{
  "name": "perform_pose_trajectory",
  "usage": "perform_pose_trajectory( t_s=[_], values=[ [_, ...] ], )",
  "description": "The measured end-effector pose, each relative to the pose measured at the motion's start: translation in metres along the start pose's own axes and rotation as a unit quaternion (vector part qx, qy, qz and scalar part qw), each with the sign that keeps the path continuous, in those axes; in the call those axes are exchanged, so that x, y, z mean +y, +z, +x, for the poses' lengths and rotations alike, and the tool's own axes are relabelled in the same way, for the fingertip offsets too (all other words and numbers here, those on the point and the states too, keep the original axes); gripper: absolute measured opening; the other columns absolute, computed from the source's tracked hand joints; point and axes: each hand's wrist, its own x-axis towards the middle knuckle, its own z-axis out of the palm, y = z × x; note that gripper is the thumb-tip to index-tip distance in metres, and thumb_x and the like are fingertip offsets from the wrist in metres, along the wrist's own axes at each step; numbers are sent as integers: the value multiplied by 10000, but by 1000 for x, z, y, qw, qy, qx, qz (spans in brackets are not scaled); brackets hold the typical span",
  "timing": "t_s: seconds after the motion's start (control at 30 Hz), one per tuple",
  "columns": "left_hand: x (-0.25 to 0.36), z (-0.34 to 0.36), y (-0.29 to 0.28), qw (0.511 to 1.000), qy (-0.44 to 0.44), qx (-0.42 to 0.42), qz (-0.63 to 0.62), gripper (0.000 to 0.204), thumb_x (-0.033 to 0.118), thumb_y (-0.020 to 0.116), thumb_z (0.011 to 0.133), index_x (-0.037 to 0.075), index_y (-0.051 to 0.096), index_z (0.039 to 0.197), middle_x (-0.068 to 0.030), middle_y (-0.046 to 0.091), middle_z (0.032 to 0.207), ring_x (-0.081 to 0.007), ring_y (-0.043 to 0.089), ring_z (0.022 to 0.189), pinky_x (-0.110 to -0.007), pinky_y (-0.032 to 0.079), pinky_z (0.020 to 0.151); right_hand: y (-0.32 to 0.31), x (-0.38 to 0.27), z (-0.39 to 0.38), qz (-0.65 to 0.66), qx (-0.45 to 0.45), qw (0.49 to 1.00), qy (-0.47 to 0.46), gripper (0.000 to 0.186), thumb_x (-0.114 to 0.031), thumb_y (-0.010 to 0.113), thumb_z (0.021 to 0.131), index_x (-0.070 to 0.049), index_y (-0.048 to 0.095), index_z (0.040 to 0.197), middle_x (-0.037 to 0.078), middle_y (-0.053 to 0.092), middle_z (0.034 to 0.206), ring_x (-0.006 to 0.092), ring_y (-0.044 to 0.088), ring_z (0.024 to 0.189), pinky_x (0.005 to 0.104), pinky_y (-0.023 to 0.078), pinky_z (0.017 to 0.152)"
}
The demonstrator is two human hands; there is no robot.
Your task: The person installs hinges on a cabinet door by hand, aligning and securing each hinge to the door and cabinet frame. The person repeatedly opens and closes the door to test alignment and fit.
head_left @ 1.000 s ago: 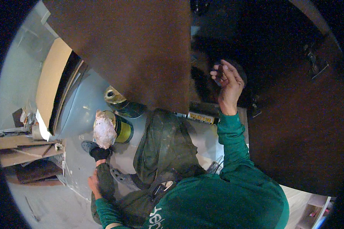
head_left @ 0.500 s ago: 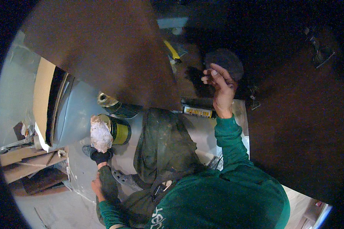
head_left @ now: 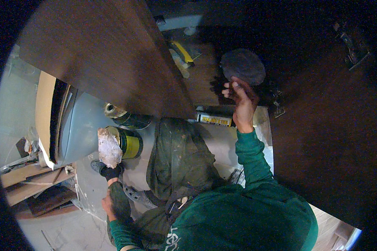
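My right hand [head_left: 240,98] is raised in front of me, its fingertips gripping the lower edge of a dark round pad [head_left: 243,66] against dark brown wood. My left hand [head_left: 108,205] sits low at the left beside my knee in stained green trousers [head_left: 176,159], fingers curled; whether it holds anything is unclear. Just above it a crumpled white rag [head_left: 109,147] stands over something black, near a grey shoe [head_left: 98,165].
A yellow-green can [head_left: 129,142] and an open tin [head_left: 113,111] stand on the grey floor. A sealant tube [head_left: 213,120] lies below my right hand. A large brown panel [head_left: 104,54] hangs overhead, a dark panel [head_left: 330,134] fills the right, boards [head_left: 29,184] lie left.
My right hand has shifted slightly left and the dark pad now shows fully above its fingers. The left hand and rag have stayed put.
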Motion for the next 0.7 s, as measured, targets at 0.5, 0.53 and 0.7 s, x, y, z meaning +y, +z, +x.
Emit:
perform_pose_trajectory(
  t_s=[0.5, 0.53, 0.7],
  values=[
    [-17, 35, 18, 999, 47, 17, -7, 820, 673, 500, 780, -101, 624, 1022, -317, 592, 1063, -445, 557, 1025, -475, 423, 887, -40, 52, -151, -85, -88, 984, 132, 198, -86, 596, 877, 3, 625, 1052, 55, 638, 757, 119, 579, 588, 240, 474, 517],
    [-20, 39, 19, 998, 51, 19, -7, 823, 674, 498, 781, -101, 622, 1027, -319, 590, 1069, -447, 554, 1030, -476, 422, 888, -57, 56, -167, -130, -96, 970, 184, 197, -82, 590, 873, 7, 627, 1044, 57, 643, 757, 116, 569, 573, 240, 451, 509],
    [-28, 49, 25, 998, 58, 19, -10, 835, 680, 487, 784, -101, 612, 1052, -325, 577, 1098, -459, 540, 1053, -483, 418, 895, -171, 59, -212, -254, -49, 906, 336, 213, -135, 579, 857, -15, 639, 1022, 75, 664, 770, 138, 583, 552, 249, 406, 480]
  ],
)
